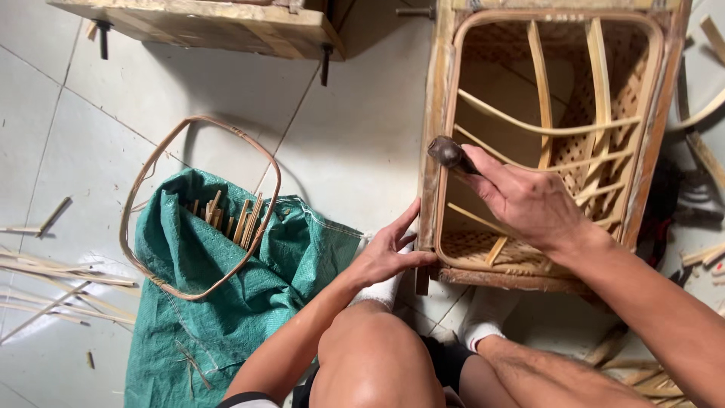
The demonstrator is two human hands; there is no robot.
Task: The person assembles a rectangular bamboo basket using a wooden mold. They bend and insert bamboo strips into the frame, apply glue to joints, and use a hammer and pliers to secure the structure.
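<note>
Step in hand: you appear to be tapping the cane rim (445, 113) of a woven basket (596, 113) into place where it sits inside a wooden mould frame (432, 91) on the tiled floor (355, 128), right of centre.
Right hand: your right hand (529, 200) is closed in a full grip around the handle of a small hammer (449, 153); its dark head rests at the left edge of the rim.
Left hand: your left hand (389, 253) is open, fingers spread and holding nothing, with thumb and fingertips pressed against the near left corner of the frame.
Basket: it lies nested in the frame, with pale bamboo strips crossing its open mouth.
Next move, as a judgement: it calls for short, controlled blows along the rim, with your steadying fingers kept well apart from the hammer head.
Left side: a green woven sack (226, 287) lies on the floor holding short bamboo sticks (226, 215), with a loose cane hoop (200, 204) resting on it.
Far left: a wooden board (204, 23) lies there.
</note>
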